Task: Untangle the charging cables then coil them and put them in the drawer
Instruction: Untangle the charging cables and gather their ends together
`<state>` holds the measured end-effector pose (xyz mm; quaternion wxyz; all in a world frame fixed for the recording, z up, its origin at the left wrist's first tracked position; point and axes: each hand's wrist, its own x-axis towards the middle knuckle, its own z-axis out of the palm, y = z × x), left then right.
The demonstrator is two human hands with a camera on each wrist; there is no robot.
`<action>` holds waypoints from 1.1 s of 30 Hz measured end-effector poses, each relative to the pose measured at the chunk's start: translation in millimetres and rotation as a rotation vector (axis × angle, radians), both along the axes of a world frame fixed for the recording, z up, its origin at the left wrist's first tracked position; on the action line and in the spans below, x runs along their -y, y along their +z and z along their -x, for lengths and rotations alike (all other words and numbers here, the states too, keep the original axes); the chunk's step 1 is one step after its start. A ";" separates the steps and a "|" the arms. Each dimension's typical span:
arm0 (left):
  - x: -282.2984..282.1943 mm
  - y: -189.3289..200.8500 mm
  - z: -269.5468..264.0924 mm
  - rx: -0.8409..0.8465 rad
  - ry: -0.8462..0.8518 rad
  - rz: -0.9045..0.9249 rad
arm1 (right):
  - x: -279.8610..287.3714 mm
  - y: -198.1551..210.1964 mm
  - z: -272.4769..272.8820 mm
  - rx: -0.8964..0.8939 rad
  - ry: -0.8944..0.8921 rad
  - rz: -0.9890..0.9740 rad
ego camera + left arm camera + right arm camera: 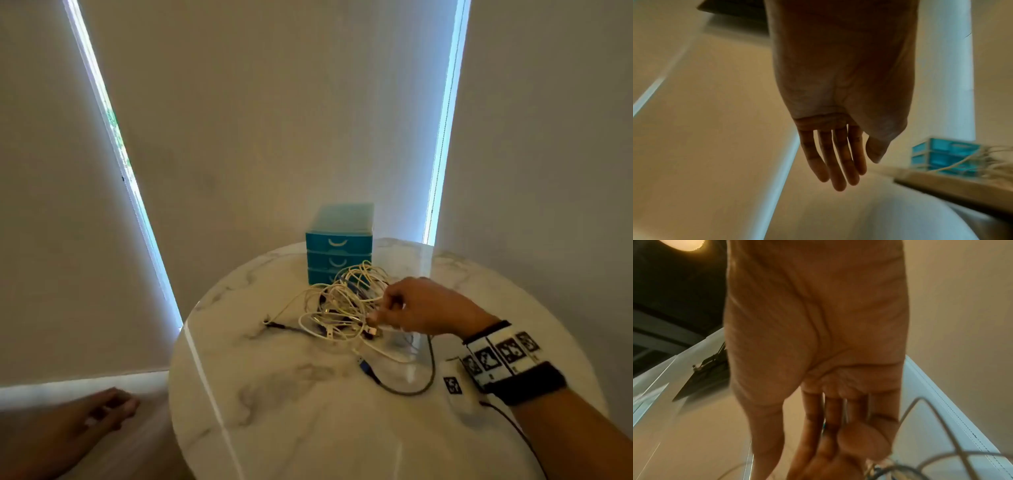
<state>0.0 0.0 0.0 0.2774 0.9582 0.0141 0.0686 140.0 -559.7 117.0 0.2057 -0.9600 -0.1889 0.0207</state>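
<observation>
A tangle of mostly white charging cables [342,308] lies on the round marble table [291,411], right in front of a teal three-drawer unit [339,243] whose drawers are closed. My right hand [378,317] reaches into the tangle's right side, its curled fingertips pinching a white cable near a plug. In the blurred right wrist view the right hand [838,451] has thumb and fingers drawn together above grey cable loops [953,439]. My left hand [113,407] hangs beside the table, below its top, fingers [838,178] relaxed and holding nothing.
A dark cable with a blue plug [366,368] trails from the tangle toward the table's near right. A black plug [270,323] sticks out on the left. Closed blinds [274,137] stand close behind. The table edge [951,190] is to the right of my left hand.
</observation>
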 end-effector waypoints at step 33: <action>311.0 74.7 -261.8 -0.227 -0.611 0.471 | -33.8 -67.7 -62.9 0.048 -0.435 -0.557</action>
